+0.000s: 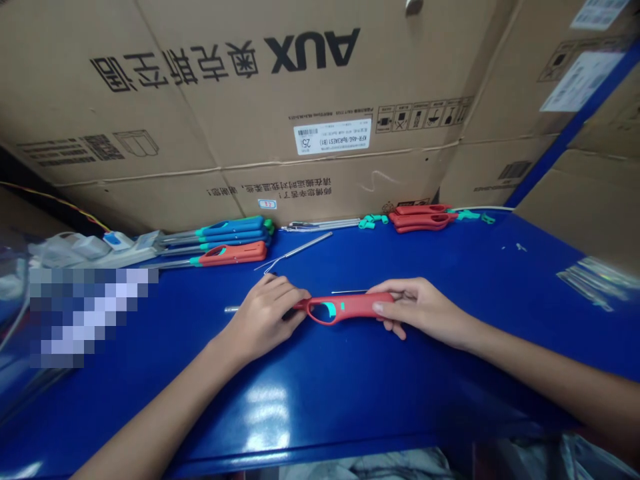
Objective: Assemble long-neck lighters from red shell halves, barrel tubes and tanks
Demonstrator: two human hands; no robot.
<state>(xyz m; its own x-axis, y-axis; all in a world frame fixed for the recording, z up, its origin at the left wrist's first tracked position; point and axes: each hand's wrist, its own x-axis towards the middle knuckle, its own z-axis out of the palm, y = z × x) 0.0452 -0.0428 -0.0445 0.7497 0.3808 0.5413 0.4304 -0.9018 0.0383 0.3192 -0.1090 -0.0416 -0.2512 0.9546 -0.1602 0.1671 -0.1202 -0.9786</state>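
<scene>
A red long-nosed gas lighter point(357, 306) with a green trigger lies crosswise between my hands, just above the blue table. My left hand point(270, 308) is closed around its neck, and the metal tip sticks out to the left. My right hand point(417, 308) grips the rear of the red handle, thumb in front and fingers behind. Just behind the handle a thin metal rod point(349, 291) shows, partly hidden by my right hand. Beyond my left hand rests a loose metal tube with a wire point(309, 245).
Blue lighters point(233, 230) and a red lighter point(235, 253) are stacked at the back left beside a power strip point(133, 248). Red handles point(423, 218), green parts point(373, 220) and metal tubes point(325, 225) line the cardboard wall point(240, 127). Clear strips point(595, 283) lie right.
</scene>
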